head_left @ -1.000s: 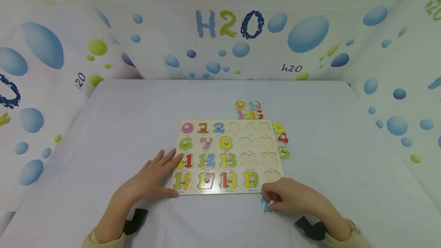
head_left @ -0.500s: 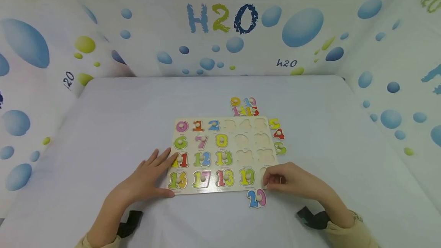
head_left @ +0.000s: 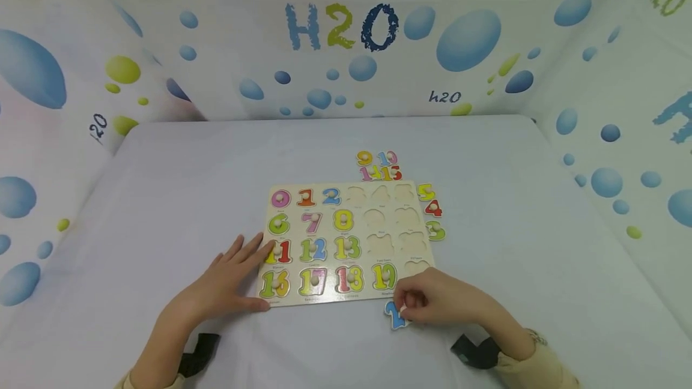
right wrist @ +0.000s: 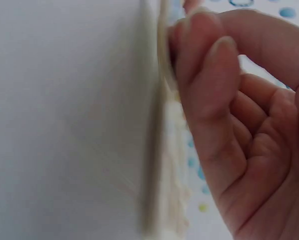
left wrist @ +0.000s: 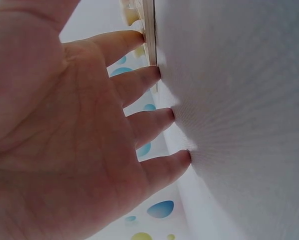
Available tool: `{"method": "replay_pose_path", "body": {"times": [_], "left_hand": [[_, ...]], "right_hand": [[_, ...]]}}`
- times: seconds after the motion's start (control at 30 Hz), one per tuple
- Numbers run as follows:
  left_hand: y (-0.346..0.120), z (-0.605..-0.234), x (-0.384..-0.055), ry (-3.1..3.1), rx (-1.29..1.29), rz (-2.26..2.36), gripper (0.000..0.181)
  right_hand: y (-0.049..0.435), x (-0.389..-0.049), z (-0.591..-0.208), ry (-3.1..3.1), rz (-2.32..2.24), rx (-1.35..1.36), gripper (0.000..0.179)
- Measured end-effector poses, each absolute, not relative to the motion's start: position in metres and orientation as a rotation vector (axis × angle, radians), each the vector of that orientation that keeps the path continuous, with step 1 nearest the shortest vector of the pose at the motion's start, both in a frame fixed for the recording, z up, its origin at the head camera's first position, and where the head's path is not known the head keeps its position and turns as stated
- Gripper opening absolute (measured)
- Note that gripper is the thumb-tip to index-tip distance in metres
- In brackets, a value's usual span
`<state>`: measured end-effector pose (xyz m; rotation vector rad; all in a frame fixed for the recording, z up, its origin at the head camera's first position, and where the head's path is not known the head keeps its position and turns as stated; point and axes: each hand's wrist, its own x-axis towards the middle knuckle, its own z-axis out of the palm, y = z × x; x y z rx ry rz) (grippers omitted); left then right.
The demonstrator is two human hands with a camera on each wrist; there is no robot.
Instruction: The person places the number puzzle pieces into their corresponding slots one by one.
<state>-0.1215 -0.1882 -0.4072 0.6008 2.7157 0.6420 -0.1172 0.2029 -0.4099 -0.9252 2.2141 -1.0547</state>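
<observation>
A wooden number puzzle board lies on the white table. My left hand rests spread at its left edge, with the index fingertip by the 11 piece. In the left wrist view the fingers are straight, and several fingertips touch the cloth. Below the board's lower right corner, my right hand pinches the 20 piece between thumb and fingers. The hand covers the piece's right half. Its edge shows beside the fingertips in the right wrist view; whether it is off the table I cannot tell.
Pieces 5, 4 and 3 lie along the board's right side. Behind it are pieces 9, 10, 14 and 15. A printed curtain hangs around the table.
My right hand let go of the 20 piece, moved up to the board's lower right corner, then came back down and took hold of the piece again. The left hand stays at the board; the view shifted.
</observation>
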Motion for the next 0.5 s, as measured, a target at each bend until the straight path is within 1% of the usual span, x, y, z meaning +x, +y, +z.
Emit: {"method": "replay_pose_path", "body": {"times": [0.1,0.2,0.33,0.5], "left_hand": [[-0.189,-0.407,-0.121,2.720,0.605,0.642,0.100],[-0.191,-0.407,-0.120,2.718,0.602,0.642,0.100],[-0.191,-0.407,-0.119,2.708,0.599,0.657,0.101],[-0.190,-0.406,-0.119,2.715,0.603,0.661,0.100]], "right_hand": [[0.214,-0.123,-0.402,2.359,-1.099,-0.869,0.012],[0.225,-0.130,-0.401,2.472,-1.095,-0.768,0.011],[0.231,-0.135,-0.407,2.490,-1.052,-0.680,0.009],[0.231,-0.137,-0.414,2.497,-1.036,-0.650,0.008]]}}
